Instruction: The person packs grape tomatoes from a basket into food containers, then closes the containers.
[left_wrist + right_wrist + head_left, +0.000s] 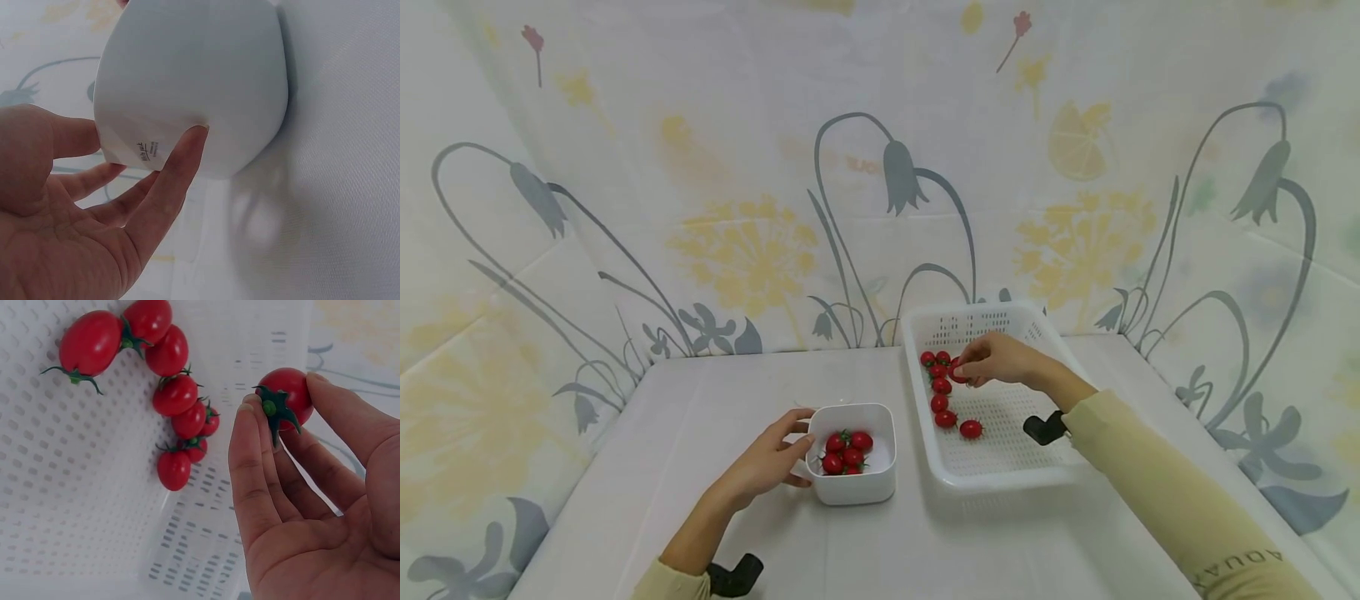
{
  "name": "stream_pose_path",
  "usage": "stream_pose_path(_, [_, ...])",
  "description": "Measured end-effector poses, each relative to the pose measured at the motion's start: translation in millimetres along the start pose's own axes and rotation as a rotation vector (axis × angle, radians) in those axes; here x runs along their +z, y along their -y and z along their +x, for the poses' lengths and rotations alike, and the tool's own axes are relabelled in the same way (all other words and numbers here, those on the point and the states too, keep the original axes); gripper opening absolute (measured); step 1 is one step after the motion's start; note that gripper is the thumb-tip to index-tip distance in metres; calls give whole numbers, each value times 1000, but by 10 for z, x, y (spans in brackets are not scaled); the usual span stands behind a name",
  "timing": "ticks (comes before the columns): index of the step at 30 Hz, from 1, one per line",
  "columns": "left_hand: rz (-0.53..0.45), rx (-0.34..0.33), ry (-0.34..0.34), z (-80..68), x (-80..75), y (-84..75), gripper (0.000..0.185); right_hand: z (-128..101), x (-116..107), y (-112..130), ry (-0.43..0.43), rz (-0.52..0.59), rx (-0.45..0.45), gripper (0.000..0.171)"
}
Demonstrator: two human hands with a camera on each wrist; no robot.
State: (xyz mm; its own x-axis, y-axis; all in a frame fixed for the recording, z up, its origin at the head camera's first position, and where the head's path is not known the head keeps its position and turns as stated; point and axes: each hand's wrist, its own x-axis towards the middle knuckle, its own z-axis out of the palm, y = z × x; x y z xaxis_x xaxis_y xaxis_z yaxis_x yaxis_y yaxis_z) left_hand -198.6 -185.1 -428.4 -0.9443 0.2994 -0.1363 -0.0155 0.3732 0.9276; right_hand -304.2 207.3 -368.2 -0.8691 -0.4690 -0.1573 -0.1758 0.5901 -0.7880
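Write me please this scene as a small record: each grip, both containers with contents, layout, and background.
left grip: touches the side of the white square container
right grip: pinches a red cherry tomato over the white perforated basket
container contents: at least five tomatoes
basket contents: eight loose tomatoes in the right wrist view
layout: basket to the right of the container, apart
background: floral-patterned cloth

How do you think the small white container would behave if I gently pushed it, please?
The small white container would probably keep its shape, since it looks smooth-walled and rigid. It seems unlikely to tip, being low and broad. The tomatoes inside might roll, as they are rounded and have bare space beside them.
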Motion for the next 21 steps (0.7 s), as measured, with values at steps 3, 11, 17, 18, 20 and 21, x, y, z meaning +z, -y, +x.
stream_pose_path(3, [-3,1,1,-6,2,-6,41,-26,-3,28,2,3,-8,29])
stream_pose_path(11, [-1,5,3,-14,3,-13,42,-72,8,107,-1,0,-7,28])
stream_pose_path(17, [0,-2,-2,-3,7,-5,42,-112,33,194,-9,-1,-25,29])
stream_pose_path(18, [-2,-2,-2,-5,7,-5,42,-125,40,211,-12,-1,-35,29])
stream_pose_path(20, [-5,-1,-2,-13,8,-12,43,-145,57,242,-19,4,-46,28])
stream_pose_path(21, [-7,-1,-2,-16,9,-16,43,-152,65,253,-24,6,-49,27])
